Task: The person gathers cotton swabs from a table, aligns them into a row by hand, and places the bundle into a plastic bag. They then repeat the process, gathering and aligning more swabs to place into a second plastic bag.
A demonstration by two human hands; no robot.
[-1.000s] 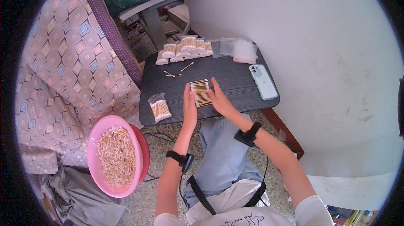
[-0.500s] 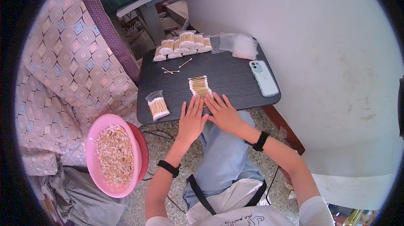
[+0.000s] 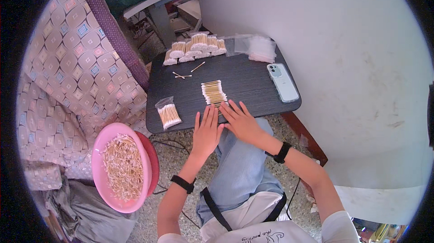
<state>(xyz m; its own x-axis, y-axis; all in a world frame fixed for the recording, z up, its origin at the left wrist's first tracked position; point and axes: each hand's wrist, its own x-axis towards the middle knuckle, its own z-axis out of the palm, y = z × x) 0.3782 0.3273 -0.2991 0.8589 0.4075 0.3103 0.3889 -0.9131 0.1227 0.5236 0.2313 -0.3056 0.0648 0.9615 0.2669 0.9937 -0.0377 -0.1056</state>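
A row of cotton swabs point(image 3: 213, 91) lies side by side on the black table point(image 3: 244, 80), their sticks running crosswise. At the near end of this row, my left hand point(image 3: 207, 130) rests flat with its fingers stretched out. My right hand point(image 3: 242, 123) lies flat beside it, fingers spread, tips touching the near swabs. Both thumbs come close together at the table's front edge. My fingers partly hide the nearest swabs. A clear bag of cotton swabs point(image 3: 169, 115) lies left of my left hand. Loose cotton swabs point(image 3: 182, 75) lie farther back, two of them crossed.
Several filled swab bags point(image 3: 194, 47) are piled at the table's back edge, beside a stack of empty clear bags point(image 3: 261, 48). A phone point(image 3: 284, 83) lies at the right. Left of the table stands a pink basin point(image 3: 96, 161) of loose swabs. A wall point(image 3: 352, 71) borders the right side.
My fingertips have drawn back very slightly toward me, so a little more of the swab row shows. The view has shifted slightly; everything else is the same.
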